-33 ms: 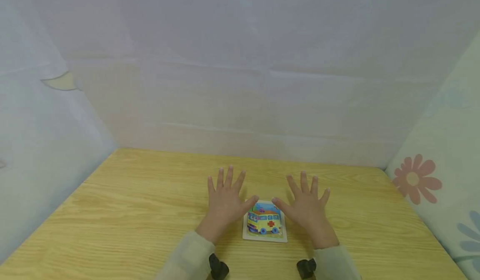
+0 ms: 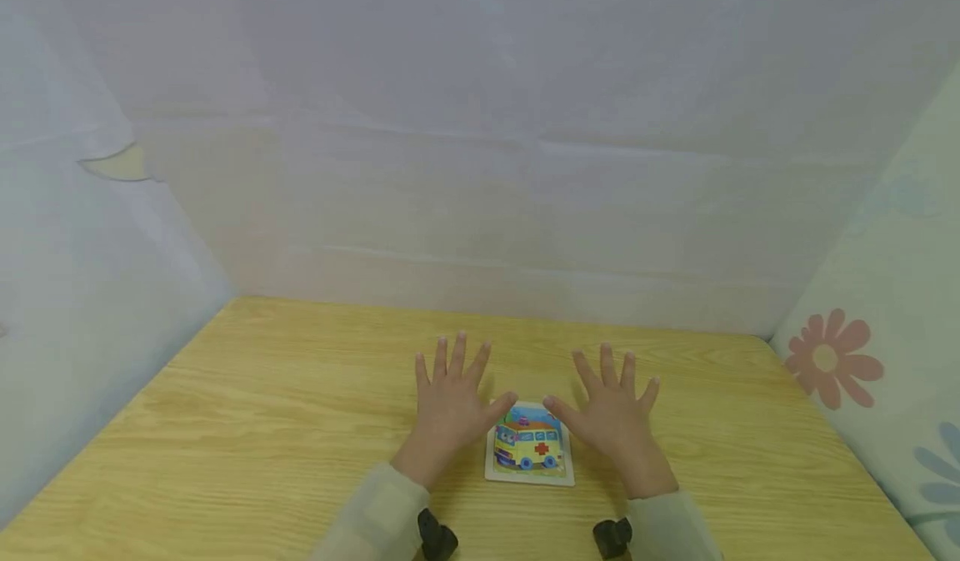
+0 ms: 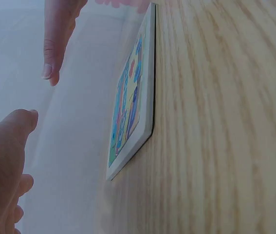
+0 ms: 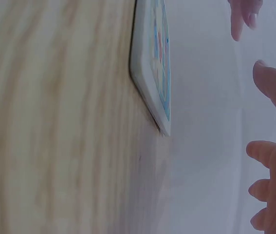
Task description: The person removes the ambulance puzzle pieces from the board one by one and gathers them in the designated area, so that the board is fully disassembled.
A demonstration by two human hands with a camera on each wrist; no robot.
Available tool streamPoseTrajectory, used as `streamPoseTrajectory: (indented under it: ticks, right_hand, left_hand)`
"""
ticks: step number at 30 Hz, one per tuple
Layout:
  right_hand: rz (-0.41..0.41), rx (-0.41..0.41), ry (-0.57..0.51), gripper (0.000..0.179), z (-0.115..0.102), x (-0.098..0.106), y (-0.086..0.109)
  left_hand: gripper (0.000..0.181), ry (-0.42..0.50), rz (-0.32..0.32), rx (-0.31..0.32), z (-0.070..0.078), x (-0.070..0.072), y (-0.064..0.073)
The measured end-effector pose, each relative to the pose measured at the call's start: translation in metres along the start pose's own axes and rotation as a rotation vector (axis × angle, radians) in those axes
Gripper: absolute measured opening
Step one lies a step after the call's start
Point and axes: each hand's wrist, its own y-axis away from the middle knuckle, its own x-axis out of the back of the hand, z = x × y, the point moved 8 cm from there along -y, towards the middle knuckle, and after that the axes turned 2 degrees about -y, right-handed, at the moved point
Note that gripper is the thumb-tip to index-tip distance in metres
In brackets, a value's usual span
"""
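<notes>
A small square picture board (image 2: 529, 453) with a white border lies flat on the wooden table, showing a yellow ambulance with a red cross. Above its left side my left hand (image 2: 448, 411) hovers, palm down with fingers spread. My right hand (image 2: 618, 421) mirrors it on the right, also spread and holding nothing. Both thumbs point inward over the board's far edge, with a gap between their tips. In the left wrist view, the board (image 3: 128, 97) stays apart from both hands. The right wrist view catches the board's edge (image 4: 152, 83), likewise untouched.
The wooden table (image 2: 262, 411) has pale cloth walls (image 2: 480, 211) at its back and sides. A red flower (image 2: 825, 359) is printed on the right cloth. Dark wrist-worn devices (image 2: 437, 536) sit by the sleeves.
</notes>
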Motion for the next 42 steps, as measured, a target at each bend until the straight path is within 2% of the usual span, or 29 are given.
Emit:
streamPoseTrajectory:
  ticks: [12, 20, 25, 31, 36, 42]
  right_hand:
    - [0.001, 0.001, -0.013, 0.085, -0.002, 0.002, 0.0]
    - [0.027, 0.047, -0.022, 0.086, -0.008, 0.006, 0.004]
    - [0.05, 0.069, -0.035, 0.084, -0.011, 0.006, 0.004]
    - [0.07, 0.142, -0.054, 0.083, -0.017, 0.005, 0.003]
    - [0.088, 0.231, -0.057, 0.08, -0.024, 0.005, 0.004]
    - [0.081, 0.333, -0.047, 0.075, -0.033, 0.003, 0.003]
  left_hand:
    - [0.081, 0.028, 0.003, 0.006, -0.003, 0.004, 0.0]
    - [0.084, 0.089, -0.012, -0.048, -0.004, 0.001, 0.005]
    - [0.084, 0.106, -0.001, -0.105, -0.005, 0.0, 0.007]
    - [0.084, 0.108, -0.008, -0.15, -0.006, 0.0, 0.009]
    - [0.085, 0.12, -0.035, -0.208, -0.005, -0.004, 0.011]
    - [0.085, 0.111, -0.035, -0.268, -0.004, -0.007, 0.013]
